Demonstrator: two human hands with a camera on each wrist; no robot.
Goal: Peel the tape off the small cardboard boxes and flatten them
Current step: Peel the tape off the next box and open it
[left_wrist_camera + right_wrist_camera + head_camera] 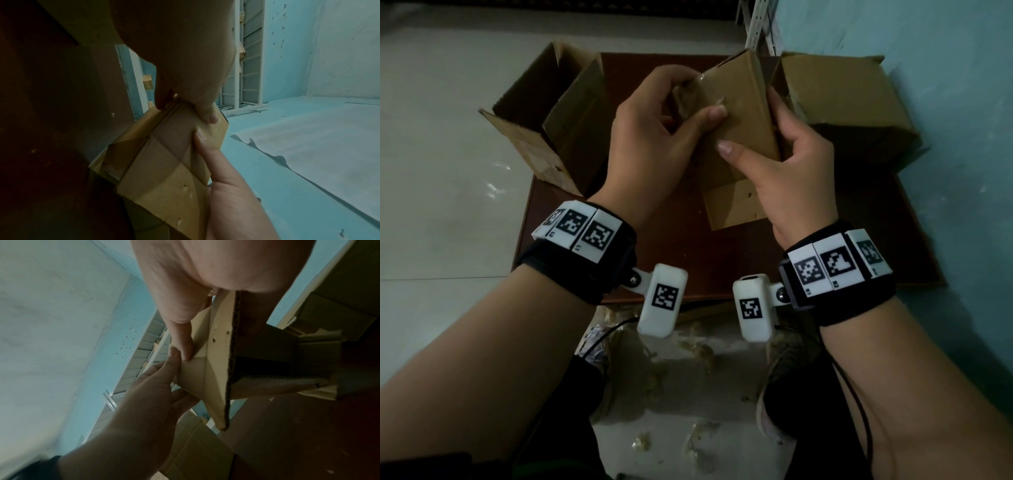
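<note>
I hold a small cardboard box (739, 144) upright over a brown board, between both hands. My left hand (695, 102) is at its upper left corner, and its curled fingers and thumb pinch a crumpled strip of clear tape (685, 94) that still clings to the box's face. My right hand (756, 137) grips the box's right side, thumb across the front and fingers behind. In the left wrist view the box (164, 170) shows a taped seam, with both thumbs close together near its edge. In the right wrist view the box (216, 369) has an open flap.
An open cardboard box (551, 130) stands at the left of the brown board (688, 253), and another box (849, 109) at the right by the teal wall (962, 171). Tape scraps (702, 349) litter the floor near my feet. A metal rack (756, 27) stands behind.
</note>
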